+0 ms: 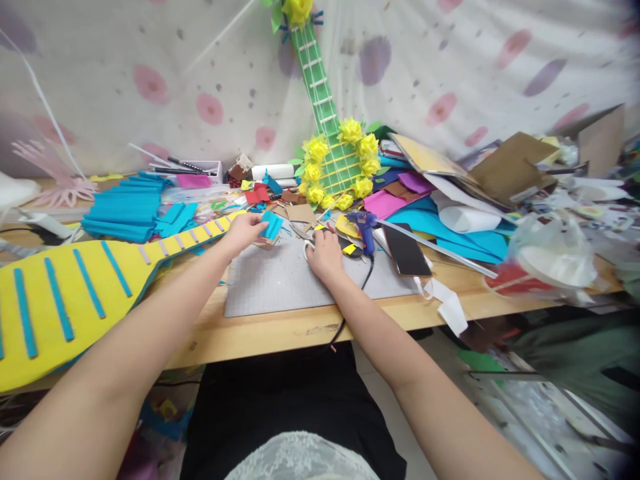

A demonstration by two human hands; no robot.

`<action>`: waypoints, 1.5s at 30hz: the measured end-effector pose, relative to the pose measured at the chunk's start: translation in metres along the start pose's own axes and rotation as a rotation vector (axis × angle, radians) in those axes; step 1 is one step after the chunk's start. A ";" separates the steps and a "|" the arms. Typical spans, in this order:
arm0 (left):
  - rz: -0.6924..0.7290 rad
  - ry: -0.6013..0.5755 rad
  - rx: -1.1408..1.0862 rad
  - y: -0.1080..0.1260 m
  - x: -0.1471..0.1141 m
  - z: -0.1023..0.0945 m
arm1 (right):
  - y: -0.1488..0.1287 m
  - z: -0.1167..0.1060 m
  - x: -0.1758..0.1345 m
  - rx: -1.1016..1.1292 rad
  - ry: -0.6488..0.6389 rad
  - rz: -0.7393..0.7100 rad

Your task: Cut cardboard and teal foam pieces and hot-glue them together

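Note:
My left hand (244,233) pinches a small piece of blue paper (271,227) by its left edge, above the back left of the grey cutting mat (280,287). Brown cardboard shows under the blue paper. My right hand (326,255) is closed over the pale handle of a pair of scissors (307,248), low over the mat; its fingers partly hide the scissors. Just right of that hand lies a blue glue gun (367,232), its black cord running down over the table's front edge. Yellow and black scraps (351,249) lie between them.
A yellow paper guitar shape (90,287) with blue strips lies at left. Behind stands a green guitar (324,113) with yellow flowers. Folded blue paper (123,207), a phone (407,250), a bagged tub (545,257) and piled cardboard (515,163) crowd the wooden table (240,337).

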State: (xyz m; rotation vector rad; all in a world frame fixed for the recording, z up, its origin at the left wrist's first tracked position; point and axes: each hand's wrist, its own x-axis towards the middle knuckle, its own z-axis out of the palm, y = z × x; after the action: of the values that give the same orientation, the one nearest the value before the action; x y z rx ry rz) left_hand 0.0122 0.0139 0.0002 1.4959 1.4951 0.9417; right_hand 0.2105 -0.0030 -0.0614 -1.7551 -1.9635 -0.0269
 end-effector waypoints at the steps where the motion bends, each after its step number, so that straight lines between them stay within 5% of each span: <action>1: -0.050 -0.045 -0.155 0.001 -0.002 0.000 | 0.000 -0.001 0.001 0.046 0.025 -0.006; 5: -0.125 -0.105 -0.336 0.003 -0.012 0.005 | -0.009 -0.005 0.011 0.542 0.070 -0.002; 8: -0.109 -0.163 -0.343 0.003 -0.018 0.009 | -0.022 -0.007 0.021 1.109 -0.213 0.174; 11: -0.111 -0.174 -0.320 0.003 -0.021 0.009 | -0.031 -0.005 0.029 1.345 -0.410 0.351; 31: -0.168 0.209 -0.090 -0.009 0.001 -0.019 | -0.032 0.020 0.031 1.279 -0.174 0.380; 39: -0.137 0.123 0.211 -0.032 0.007 -0.024 | -0.025 0.025 0.026 0.948 -0.068 0.256; 45: -0.097 0.137 0.303 -0.035 0.008 -0.034 | -0.032 0.024 0.027 1.258 -0.218 0.255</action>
State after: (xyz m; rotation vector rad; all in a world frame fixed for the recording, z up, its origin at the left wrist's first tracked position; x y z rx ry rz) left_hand -0.0325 0.0224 -0.0182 1.5773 1.8590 0.7996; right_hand 0.1714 0.0244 -0.0621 -1.0921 -1.2762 1.2302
